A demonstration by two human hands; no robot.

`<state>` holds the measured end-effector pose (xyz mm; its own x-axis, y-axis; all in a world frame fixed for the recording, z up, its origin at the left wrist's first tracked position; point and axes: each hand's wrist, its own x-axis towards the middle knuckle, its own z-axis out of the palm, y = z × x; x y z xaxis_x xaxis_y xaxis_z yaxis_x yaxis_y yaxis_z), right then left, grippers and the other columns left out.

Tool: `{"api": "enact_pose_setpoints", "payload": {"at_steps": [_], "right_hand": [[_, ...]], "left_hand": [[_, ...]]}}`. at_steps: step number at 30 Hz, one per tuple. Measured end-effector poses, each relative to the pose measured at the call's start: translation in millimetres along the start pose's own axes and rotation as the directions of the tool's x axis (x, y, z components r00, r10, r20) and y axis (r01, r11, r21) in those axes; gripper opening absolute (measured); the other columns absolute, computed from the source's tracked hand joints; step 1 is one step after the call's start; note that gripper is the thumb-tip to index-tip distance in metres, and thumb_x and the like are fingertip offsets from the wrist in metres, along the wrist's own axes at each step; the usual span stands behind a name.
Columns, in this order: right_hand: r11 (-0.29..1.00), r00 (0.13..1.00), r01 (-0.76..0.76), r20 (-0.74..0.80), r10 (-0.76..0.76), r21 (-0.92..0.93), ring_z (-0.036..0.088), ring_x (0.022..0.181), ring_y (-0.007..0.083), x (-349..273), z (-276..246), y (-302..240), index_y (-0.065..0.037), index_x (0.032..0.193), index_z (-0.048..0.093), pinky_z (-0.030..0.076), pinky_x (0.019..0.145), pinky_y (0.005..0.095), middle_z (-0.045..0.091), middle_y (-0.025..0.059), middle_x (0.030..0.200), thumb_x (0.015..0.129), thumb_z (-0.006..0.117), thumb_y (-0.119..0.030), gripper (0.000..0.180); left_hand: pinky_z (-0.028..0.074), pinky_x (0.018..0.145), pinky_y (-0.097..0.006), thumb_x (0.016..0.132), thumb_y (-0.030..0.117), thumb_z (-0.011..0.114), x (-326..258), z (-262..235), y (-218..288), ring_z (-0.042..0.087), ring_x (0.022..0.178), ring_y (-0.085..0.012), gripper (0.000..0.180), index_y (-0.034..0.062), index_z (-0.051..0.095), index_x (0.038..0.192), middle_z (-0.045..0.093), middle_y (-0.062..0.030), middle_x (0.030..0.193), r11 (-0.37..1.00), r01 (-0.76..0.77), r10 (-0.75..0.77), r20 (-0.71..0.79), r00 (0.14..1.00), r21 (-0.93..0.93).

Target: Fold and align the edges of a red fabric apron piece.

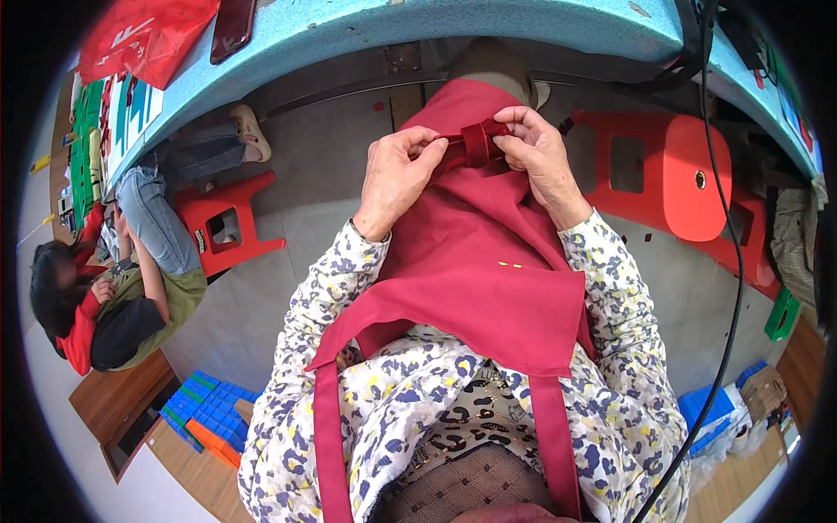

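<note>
Over my lap spreads a dark red apron (475,231), its two straps running up over my patterned top. Above its lower part, a dark red fabric strip (475,144) is stretched between my hands, with a wider folded loop in its middle. My left hand (397,174) pinches the strip's left end between thumb and forefinger. At the other end, my right hand (540,157) grips the strip with thumb and fingertips. Whether the strip is part of the apron or a separate bow, I cannot tell.
A blue-covered table (418,22) curves across the far side, with a red bag (144,39) and a dark phone (233,30) at its left. Red stools (697,179) stand on both sides. A seated person (131,296) is at the left. A black cable (731,305) hangs at the right.
</note>
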<state>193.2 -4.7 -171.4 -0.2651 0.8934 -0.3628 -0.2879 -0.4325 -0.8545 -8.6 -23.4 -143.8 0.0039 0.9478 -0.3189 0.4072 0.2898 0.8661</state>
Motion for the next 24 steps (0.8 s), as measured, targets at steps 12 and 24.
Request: {"api": "enact_pose_setpoints", "payload": {"at_steps": [12, 24], "right_hand": [[0.341, 0.741, 0.313, 0.003, -0.671, -0.887, 0.054, 0.060, 0.0109, -10.5, 18.9, -11.2, -0.006, 0.100, 0.061, 0.041, 0.052, 0.0226, 0.060, 0.0031, 0.081, 0.079, 0.072, -0.011, 0.024], [-0.157, 0.535, 0.674, 0.624, -0.570, -0.722, 0.059, 0.084, 0.0222, 2.0, 99.9, 20.3, -0.008, 0.084, 0.064, 0.046, 0.068, 0.0337, 0.061, 0.0036, 0.092, 0.065, 0.073, -0.006, 0.021]], "left_hand": [[0.039, 0.055, -0.021, 0.085, 0.012, 0.063, 18.5, -5.1, -26.1, 0.050, 0.059, -0.0030, 0.016, -0.0023, 0.069, 0.079, 0.062, 0.0030, 0.066, 0.945, 0.043, -0.026, 0.055, 0.998, -0.324], [0.044, 0.063, -0.019, 0.086, 0.008, 0.060, 19.0, -58.8, -50.7, 0.058, 0.069, -0.0050, 0.013, 0.0009, 0.070, 0.082, 0.066, -0.0008, 0.077, 0.868, 0.193, -0.077, 0.260, 0.963, -0.457]]}}
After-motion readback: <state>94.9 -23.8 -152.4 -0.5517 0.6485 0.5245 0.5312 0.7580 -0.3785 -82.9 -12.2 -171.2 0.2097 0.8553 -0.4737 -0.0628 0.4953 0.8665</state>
